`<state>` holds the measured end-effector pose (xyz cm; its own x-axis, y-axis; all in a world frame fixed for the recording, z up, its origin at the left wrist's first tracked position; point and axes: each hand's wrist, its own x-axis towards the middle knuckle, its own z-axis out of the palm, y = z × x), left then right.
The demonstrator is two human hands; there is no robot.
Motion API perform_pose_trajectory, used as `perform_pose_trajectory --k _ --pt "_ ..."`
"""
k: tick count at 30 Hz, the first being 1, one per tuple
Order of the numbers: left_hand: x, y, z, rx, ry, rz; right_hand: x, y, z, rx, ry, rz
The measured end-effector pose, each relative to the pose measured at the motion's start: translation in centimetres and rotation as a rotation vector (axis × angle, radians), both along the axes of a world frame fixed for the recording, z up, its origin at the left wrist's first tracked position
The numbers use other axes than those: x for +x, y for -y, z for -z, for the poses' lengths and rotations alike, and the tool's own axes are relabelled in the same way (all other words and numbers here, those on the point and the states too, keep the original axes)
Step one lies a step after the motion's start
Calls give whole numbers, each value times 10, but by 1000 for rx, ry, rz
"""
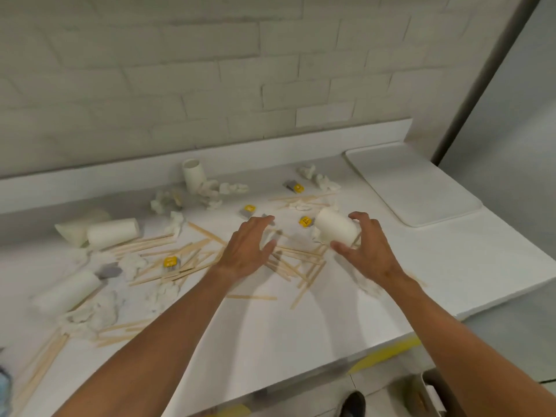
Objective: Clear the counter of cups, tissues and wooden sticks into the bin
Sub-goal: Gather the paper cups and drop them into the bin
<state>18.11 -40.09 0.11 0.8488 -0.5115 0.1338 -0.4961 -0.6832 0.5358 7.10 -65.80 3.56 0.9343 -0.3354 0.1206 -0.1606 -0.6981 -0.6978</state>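
Note:
A white counter (270,332) is littered with white paper cups, crumpled tissues and wooden sticks. My right hand (365,248) curls its fingers and thumb round a white cup (335,228) lying on its side near the middle. My left hand (248,246) hovers open, fingers spread, over a heap of wooden sticks (294,260). More cups lie at the left (112,233) (67,291) and one stands at the back (194,174). Crumpled tissues (99,311) (320,179) are scattered around. The bin (433,392) shows at the bottom right, below the counter.
Small yellow and grey packets (170,261) (305,221) (248,210) lie among the litter. A white tray (421,188) sits at the back right. A brick wall rises behind the counter. A shoe (353,403) stands on the floor beside yellow floor tape.

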Motion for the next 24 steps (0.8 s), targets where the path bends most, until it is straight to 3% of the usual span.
perform_pose_trajectory --k 14,24 --pt "77 -51 -13 -151 -27 -492 106 -65 -14 37 69 -350" --pt "172 -68 -34 -43 -3 -630 172 -68 -13 1 47 -435"
